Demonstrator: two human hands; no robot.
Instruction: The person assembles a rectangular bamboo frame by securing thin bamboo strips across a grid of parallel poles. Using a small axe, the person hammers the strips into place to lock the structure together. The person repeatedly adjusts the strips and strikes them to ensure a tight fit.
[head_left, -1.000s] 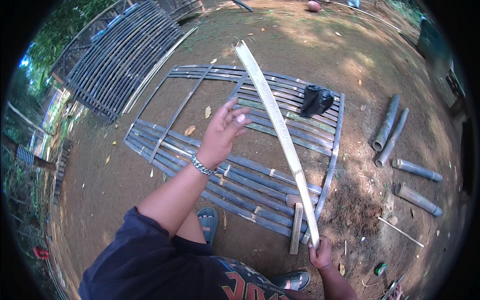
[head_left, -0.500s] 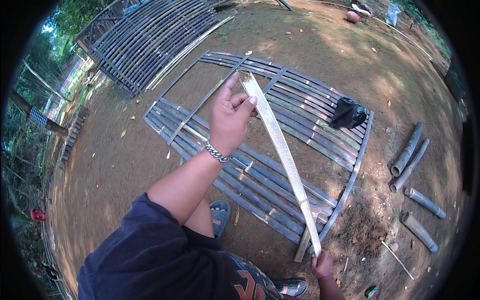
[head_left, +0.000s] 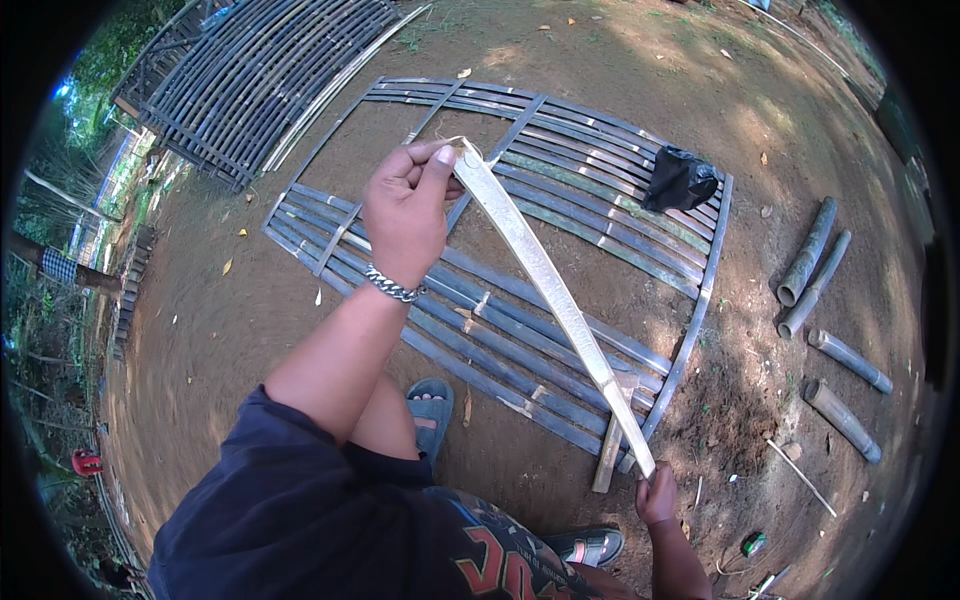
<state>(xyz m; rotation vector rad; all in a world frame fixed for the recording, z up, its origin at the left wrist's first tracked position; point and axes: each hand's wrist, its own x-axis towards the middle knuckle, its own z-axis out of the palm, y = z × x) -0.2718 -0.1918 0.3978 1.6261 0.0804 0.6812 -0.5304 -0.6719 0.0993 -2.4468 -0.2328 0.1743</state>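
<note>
A long pale split bamboo strip (head_left: 545,275) slants across the middle in front of me, its light inner face up. My left hand (head_left: 408,205), with a chain bracelet at the wrist, is closed in a pinch at the strip's upper end, where a thin curled fibre sticks out. My right hand (head_left: 658,495) grips the lower end at the lower right. Beneath the strip, a frame of dark bamboo slats (head_left: 600,215) lies on the ground. A short wooden piece (head_left: 610,445) rests across the frame's near corner.
A black plastic bag (head_left: 680,180) lies on the frame's right part. Several cut bamboo tubes (head_left: 808,252) are on the dirt at the right. A large slatted bamboo panel (head_left: 265,80) is at the far left. My sandalled foot (head_left: 430,415) stands beside the frame.
My left hand has moved left, and its raised index finger has bent in to meet the thumb. My right hand has shifted slightly right and up with the strip's lower end.
</note>
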